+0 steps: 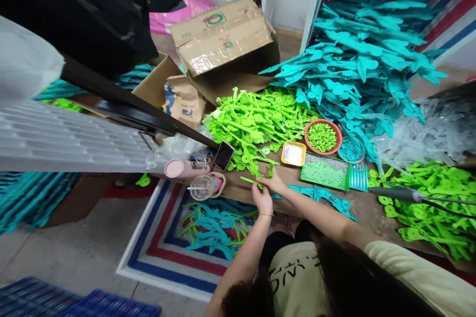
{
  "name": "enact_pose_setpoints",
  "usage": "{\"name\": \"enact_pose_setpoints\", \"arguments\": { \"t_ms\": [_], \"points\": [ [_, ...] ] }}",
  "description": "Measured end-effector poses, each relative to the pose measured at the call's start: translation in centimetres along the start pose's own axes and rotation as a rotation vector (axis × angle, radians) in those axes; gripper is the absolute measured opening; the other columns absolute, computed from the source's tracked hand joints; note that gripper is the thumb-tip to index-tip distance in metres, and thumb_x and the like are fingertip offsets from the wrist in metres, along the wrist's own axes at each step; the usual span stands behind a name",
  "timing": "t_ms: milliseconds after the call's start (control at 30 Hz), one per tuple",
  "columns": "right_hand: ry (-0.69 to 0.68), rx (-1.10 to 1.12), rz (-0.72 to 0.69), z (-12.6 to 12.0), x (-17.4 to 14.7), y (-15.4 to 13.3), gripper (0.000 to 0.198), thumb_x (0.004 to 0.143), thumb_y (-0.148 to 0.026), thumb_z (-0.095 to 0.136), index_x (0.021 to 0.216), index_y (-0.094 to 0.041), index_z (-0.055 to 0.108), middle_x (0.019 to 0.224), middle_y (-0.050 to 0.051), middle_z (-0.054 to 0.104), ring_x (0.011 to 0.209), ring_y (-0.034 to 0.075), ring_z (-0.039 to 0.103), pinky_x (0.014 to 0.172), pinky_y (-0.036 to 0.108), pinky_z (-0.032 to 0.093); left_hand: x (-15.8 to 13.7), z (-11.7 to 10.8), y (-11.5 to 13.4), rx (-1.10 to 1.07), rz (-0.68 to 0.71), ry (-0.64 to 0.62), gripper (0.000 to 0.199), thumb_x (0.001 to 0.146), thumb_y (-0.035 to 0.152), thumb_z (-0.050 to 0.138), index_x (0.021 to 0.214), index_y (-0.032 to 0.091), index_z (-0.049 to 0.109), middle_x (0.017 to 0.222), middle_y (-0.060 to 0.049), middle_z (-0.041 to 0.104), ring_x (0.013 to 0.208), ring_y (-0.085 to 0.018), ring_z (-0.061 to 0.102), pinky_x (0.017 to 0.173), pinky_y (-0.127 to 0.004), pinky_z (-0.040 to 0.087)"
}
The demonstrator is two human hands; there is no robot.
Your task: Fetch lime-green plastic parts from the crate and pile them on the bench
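My left hand [262,199] and my right hand [274,184] meet at the near edge of the brown work surface [238,189]. Together they grip a thin green plastic piece [248,180] that sticks out to the left. Just beyond them lies a large heap of bright green plastic parts [256,121]. A teal plastic part [320,194] lies flat on the surface beside my right forearm.
A yellow tray [293,153], a red bowl of green bits [322,136] and a green tray of small pieces [325,171] sit right of the hands. Teal parts [364,54] pile up behind. A phone [223,155], pink bottle [182,168], cardboard box [223,34] and power tool [396,193] surround them.
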State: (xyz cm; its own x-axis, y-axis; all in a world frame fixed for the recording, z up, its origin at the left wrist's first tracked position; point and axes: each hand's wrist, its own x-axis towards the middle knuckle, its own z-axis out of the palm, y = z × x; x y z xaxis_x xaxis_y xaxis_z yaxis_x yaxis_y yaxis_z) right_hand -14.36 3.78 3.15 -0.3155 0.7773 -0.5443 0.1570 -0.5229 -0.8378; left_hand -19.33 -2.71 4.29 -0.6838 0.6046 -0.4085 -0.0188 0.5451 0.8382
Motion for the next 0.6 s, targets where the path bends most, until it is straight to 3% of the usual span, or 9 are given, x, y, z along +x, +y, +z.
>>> {"name": "enact_pose_setpoints", "arguments": {
  "t_ms": [133, 233, 333, 433, 500, 600],
  "points": [
    [-0.180, -0.083, -0.087, -1.4, -1.5, -2.7, 0.048, 0.069, -0.042, 0.075, 0.109, -0.019, 0.059, 0.099, 0.004, 0.067, 0.089, 0.018, 0.062, 0.085, 0.032, 0.051, -2.5, -0.7, 1.4, -0.030, 0.046, -0.054, 0.047, 0.081, 0.012, 0.051, 0.128, 0.016, 0.049, 0.132, -0.014, 0.055, 0.122, -0.021, 0.056, 0.105, -0.036, 0.047],
    [-0.086, -0.107, -0.218, -2.9, -1.6, -6.4, 0.041, 0.078, -0.045, 0.064, 0.108, -0.018, 0.059, 0.099, 0.004, 0.067, 0.090, 0.017, 0.062, 0.085, 0.031, 0.050, -1.7, -1.4, 4.0, -0.113, 0.143, -0.077, 0.059, 0.079, 0.011, 0.051, 0.138, 0.016, 0.042, 0.142, -0.014, 0.047, 0.131, -0.023, 0.048, 0.108, -0.037, 0.045],
    [0.185, -0.182, -0.337, -4.9, 1.1, -12.1, 0.039, 0.084, -0.048, 0.054, 0.104, -0.016, 0.059, 0.089, 0.003, 0.066, 0.085, 0.017, 0.061, 0.082, 0.029, 0.050, 2.6, -1.3, 8.8, -0.169, 0.298, -0.059, 0.062, 0.079, 0.010, 0.050, 0.139, 0.016, 0.041, 0.144, -0.013, 0.046, 0.131, -0.022, 0.048, 0.107, -0.033, 0.045],
    [0.347, -0.355, -0.357, -6.9, 6.4, -19.1, 0.044, 0.084, -0.052, 0.052, 0.103, -0.013, 0.060, 0.085, 0.005, 0.067, 0.083, 0.018, 0.062, 0.083, 0.030, 0.049, 8.9, 0.6, 15.1, -0.180, 0.316, -0.091, 0.054, 0.079, 0.009, 0.046, 0.133, 0.010, 0.048, 0.133, -0.015, 0.055, 0.106, -0.021, 0.062, 0.087, -0.032, 0.056],
    [0.365, -0.561, -0.289, -8.1, 10.3, -23.6, 0.049, 0.084, -0.055, 0.053, 0.104, -0.012, 0.061, 0.094, 0.010, 0.069, 0.092, 0.023, 0.064, 0.088, 0.033, 0.048, 12.7, 2.9, 19.3, -0.185, 0.328, -0.157, 0.057, 0.078, 0.007, 0.047, 0.134, 0.008, 0.048, 0.124, -0.015, 0.060, 0.093, -0.019, 0.064, 0.082, -0.032, 0.057],
    [0.323, -0.855, -0.177, -9.2, 14.5, -28.5, 0.065, 0.079, -0.059, 0.061, 0.117, -0.007, 0.058, 0.118, 0.024, 0.062, 0.111, 0.034, 0.060, 0.097, 0.044, 0.044, 15.2, 5.9, 23.8, -0.045, 0.434, -0.266, 0.066, 0.078, 0.004, 0.050, 0.143, 0.008, 0.039, 0.134, -0.017, 0.054, 0.102, -0.021, 0.062, 0.097, -0.039, 0.051]
  ]
}}
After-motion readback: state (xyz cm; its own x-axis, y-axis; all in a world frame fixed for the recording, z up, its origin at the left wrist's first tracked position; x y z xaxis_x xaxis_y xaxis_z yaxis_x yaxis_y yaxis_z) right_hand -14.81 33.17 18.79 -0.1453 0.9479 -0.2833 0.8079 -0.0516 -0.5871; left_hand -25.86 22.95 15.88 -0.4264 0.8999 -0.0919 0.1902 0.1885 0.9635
